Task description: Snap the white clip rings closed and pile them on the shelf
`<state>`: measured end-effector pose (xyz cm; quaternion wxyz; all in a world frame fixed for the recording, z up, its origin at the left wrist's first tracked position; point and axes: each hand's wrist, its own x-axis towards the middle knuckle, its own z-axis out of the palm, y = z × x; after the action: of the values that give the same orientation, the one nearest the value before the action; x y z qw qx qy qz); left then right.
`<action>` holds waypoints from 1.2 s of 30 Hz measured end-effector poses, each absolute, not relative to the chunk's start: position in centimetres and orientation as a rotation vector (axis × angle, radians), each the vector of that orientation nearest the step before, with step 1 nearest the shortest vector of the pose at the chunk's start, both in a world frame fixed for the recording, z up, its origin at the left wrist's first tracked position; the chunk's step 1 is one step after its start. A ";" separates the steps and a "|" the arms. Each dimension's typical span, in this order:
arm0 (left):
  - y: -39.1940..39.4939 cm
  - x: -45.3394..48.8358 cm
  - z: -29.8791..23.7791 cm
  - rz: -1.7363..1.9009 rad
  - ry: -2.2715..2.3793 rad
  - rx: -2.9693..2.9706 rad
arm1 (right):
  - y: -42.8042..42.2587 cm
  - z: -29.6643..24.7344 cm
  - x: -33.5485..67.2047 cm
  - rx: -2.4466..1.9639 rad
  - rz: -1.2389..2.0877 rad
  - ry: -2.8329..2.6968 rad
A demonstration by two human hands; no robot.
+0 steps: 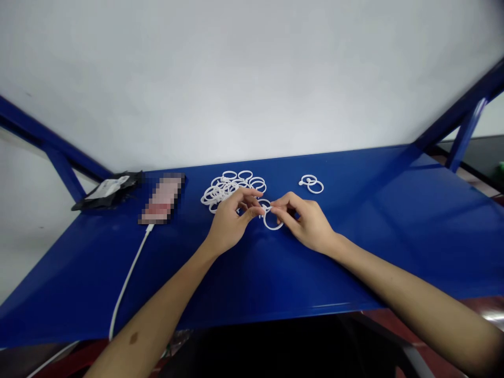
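Between my hands are white plastic rings [273,228], at least two, meeting near my fingertips. My left hand [235,215] pinches them from the left, its thumb and fingers closed at the join. From the right, my right hand [301,218] grips the same rings between thumb and forefinger. Just beyond my left hand lies a pile of similar white rings [212,195], some with small knobs; my fingers hide part of it. Farther right, a pair of overlapping white rings [315,187] rests on the blue table [252,283].
A blurred-out phone [163,199] lies on the left, with a white cable [128,278] running to the front edge. Behind it sits a black plastic package [112,190] with a white label. Blue metal frame bars [468,131] and a pale wall [252,79] bound the table.
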<state>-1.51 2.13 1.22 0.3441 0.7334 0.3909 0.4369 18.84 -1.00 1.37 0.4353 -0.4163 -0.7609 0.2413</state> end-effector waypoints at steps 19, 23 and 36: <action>2.3 -1.7 0.7 1.110 1.204 2.267 | -0.8 1.6 19.5 -1.023 0.411 -2.214; 2.2 -1.4 0.2 0.901 1.324 2.588 | 0.5 1.9 20.7 -1.302 0.107 -2.179; 1.8 -1.1 -0.4 0.840 1.168 2.918 | 3.3 1.2 24.4 -1.888 -0.455 -1.973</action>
<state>-1.14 1.82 -0.38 -0.0558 0.8955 0.3584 0.2579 24.38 3.25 1.18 0.1854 -0.6701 -0.7003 -0.1615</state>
